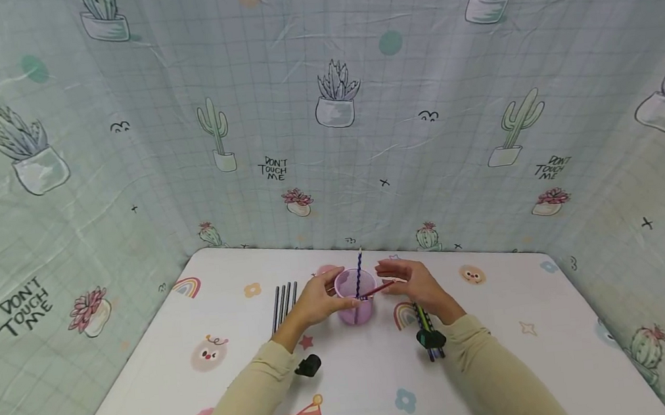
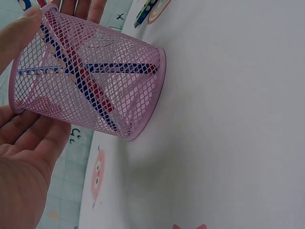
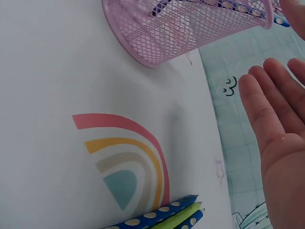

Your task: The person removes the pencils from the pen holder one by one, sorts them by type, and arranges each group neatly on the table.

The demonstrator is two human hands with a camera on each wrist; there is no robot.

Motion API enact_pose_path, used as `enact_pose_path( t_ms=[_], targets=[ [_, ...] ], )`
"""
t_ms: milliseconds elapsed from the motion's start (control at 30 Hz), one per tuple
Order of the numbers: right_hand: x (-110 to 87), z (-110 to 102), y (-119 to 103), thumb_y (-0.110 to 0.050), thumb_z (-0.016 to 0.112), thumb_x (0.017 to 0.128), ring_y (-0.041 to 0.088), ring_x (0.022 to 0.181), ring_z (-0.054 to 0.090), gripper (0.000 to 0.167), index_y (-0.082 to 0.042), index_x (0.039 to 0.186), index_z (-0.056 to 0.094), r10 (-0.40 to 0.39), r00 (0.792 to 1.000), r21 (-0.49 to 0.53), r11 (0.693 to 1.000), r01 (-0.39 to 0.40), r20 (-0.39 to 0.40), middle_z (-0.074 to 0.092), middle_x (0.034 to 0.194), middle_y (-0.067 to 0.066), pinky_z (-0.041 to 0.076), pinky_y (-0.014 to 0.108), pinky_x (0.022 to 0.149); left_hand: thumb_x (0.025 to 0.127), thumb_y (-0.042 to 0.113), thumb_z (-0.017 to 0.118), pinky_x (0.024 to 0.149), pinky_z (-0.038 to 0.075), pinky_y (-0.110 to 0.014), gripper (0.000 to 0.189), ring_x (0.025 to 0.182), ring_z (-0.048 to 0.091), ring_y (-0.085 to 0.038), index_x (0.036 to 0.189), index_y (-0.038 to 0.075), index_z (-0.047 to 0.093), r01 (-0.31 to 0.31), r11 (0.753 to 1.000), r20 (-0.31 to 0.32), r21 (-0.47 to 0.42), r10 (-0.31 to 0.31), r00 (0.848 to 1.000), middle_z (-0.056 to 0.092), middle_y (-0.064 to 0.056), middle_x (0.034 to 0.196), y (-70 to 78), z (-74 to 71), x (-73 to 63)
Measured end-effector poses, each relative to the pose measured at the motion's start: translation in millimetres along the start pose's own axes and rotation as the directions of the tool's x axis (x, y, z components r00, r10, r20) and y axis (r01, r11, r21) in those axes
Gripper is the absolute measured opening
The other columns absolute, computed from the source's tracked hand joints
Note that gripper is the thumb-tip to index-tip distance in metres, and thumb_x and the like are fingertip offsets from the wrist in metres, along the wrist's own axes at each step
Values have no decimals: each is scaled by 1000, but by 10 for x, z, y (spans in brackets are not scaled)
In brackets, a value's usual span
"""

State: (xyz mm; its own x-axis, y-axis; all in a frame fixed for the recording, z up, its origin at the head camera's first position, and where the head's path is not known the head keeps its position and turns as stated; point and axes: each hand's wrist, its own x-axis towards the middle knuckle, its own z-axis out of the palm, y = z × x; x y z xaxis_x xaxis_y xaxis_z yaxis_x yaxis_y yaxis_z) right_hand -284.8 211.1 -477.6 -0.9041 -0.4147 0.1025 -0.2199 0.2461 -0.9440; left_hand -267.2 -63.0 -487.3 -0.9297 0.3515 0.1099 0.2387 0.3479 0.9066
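A pink mesh pencil cup (image 1: 354,314) stands near the far side of the table. My left hand (image 1: 317,301) holds it at the rim, thumb on the near side and fingers round the far side. Through the mesh in the left wrist view, a red pencil (image 2: 93,86) and blue spotted pencils (image 2: 124,68) cross inside. In the head view one blue pencil (image 1: 358,271) rises upright while the red one leans right over the rim. My right hand (image 1: 416,286) is beside that leaning end, its fingers extended and apart from the cup in the right wrist view.
Blue spotted pencils and a lime green pencil (image 3: 178,218) lie on the table below my right wrist. To the left, several dark pencils (image 1: 281,304) lie in a row. A patterned curtain (image 1: 341,167) hangs behind the white printed table (image 1: 360,389).
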Motion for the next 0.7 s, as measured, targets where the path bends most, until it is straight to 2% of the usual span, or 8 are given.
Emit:
enact_pose_path(
  t_ms=[167, 367, 600, 700],
  targets=[
    [33, -22, 2, 2, 69, 96, 46, 136, 58, 50, 5, 145, 56, 3, 998, 66, 998, 1, -62, 56, 146, 35, 61, 23, 96, 80, 30, 92, 117, 50, -49, 95, 140, 58, -35, 155, -2, 44, -5, 1000, 0, -20, 5, 1000, 55, -19, 154, -6, 7, -1],
    [88, -3, 5, -5, 71, 97, 38, 131, 65, 45, 3, 140, 62, 28, 991, 74, 997, -19, -127, 65, 139, 28, 60, 19, 95, 81, 32, 91, 117, 49, -48, 95, 142, 56, -35, 156, -1, 43, 4, 999, 13, -33, -3, 1000, 54, -18, 156, -7, 14, 6],
    [185, 40, -24, -21, 77, 95, 20, 118, 73, 44, -4, 135, 68, 52, 985, 51, 998, -44, -162, 72, 133, 19, 62, 23, 93, 81, 31, 92, 118, 48, -48, 95, 143, 55, -35, 157, 0, 42, 5, 999, 9, -36, -5, 1000, 52, -17, 157, -11, 7, -5],
    [229, 73, -49, -21, 77, 96, 20, 117, 74, 43, -4, 134, 69, 73, 984, 61, 996, -63, -164, 72, 133, 19, 63, 26, 95, 81, 32, 91, 118, 48, -48, 96, 143, 55, -35, 157, 0, 42, 8, 1000, 4, -30, -8, 1000, 52, -17, 158, -11, -1, -18]
  ],
)
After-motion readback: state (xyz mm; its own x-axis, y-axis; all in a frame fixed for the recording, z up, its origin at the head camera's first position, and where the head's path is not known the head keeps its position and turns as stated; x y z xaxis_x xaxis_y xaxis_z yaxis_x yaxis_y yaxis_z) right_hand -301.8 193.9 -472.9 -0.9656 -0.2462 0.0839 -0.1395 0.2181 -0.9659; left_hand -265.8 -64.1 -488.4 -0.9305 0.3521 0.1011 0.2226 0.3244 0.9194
